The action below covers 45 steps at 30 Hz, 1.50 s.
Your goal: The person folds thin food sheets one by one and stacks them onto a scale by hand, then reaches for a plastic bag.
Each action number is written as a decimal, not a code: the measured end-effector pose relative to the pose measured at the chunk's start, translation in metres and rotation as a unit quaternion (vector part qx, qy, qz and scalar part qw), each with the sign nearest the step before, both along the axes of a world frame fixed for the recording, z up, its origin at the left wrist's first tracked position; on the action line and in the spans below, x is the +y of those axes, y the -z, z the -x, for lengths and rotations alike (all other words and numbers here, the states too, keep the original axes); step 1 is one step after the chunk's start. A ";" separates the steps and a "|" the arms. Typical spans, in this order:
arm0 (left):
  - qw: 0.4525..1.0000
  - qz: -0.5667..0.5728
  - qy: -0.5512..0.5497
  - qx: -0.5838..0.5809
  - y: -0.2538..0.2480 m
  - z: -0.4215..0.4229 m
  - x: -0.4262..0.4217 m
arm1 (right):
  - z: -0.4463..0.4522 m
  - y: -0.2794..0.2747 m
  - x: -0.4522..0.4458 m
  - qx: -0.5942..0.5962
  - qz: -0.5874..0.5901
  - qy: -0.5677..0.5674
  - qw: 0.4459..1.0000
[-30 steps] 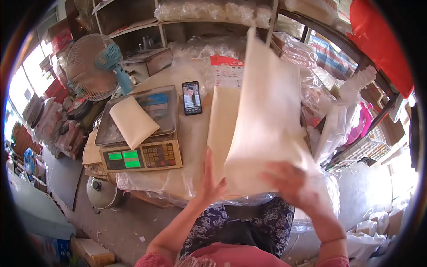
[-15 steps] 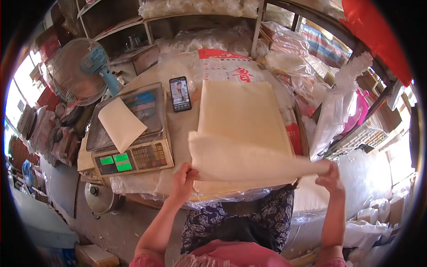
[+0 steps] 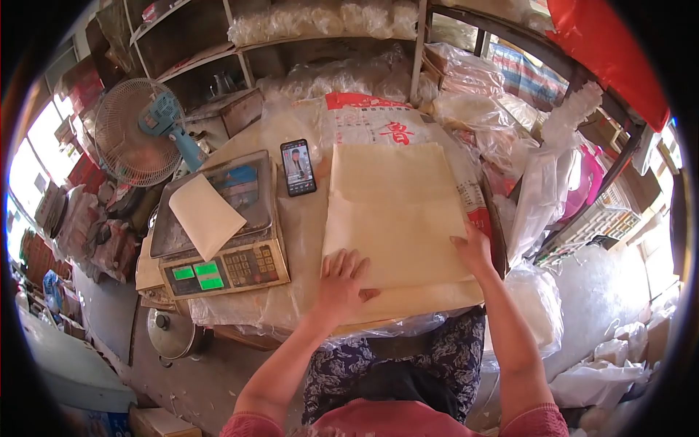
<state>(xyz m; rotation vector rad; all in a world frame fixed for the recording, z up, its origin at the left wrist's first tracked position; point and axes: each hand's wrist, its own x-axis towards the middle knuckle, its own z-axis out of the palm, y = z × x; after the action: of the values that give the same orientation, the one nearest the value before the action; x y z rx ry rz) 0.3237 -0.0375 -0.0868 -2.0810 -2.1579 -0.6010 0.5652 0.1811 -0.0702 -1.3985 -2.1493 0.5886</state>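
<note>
A thin cream sheet (image 3: pixel 397 251) lies folded over on a larger stack of cream sheets (image 3: pixel 393 167), right in front of me. My left hand (image 3: pixel 344 282) rests flat near the sheet's lower left, fingers spread. At the right edge, my right hand (image 3: pixel 473 251) touches the sheet with its thumb and forefinger apart; its other fingers are partly hidden. Left of the stack stands a digital scale (image 3: pixel 226 273) with lit green displays. On its metal tray lies a folded cream piece (image 3: pixel 206 215).
A phone (image 3: pixel 298 167) with a lit screen lies between scale and stack. Beneath the stack is a printed white-and-red sack (image 3: pixel 378 120). A fan (image 3: pixel 142 131) stands at the far left, a lidded pot (image 3: pixel 172 333) below the scale. Plastic-wrapped bundles (image 3: pixel 466 69) fill the back right.
The raised sheet my hands were holding by its near edge now lies flat on the stack, folded over. Both hands have released their grip and moved inward onto it. The view has shifted slightly.
</note>
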 end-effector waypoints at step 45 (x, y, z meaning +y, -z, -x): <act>0.999 0.042 0.003 0.018 0.002 0.005 -0.009 | 0.018 -0.027 -0.083 -0.054 -0.032 -0.090 0.994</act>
<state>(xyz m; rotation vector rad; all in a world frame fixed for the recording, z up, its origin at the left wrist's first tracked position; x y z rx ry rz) 0.3187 -0.0460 -0.0888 -2.1224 -2.1960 -0.4781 0.5476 0.0983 -0.0427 -1.2379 -2.3760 0.5147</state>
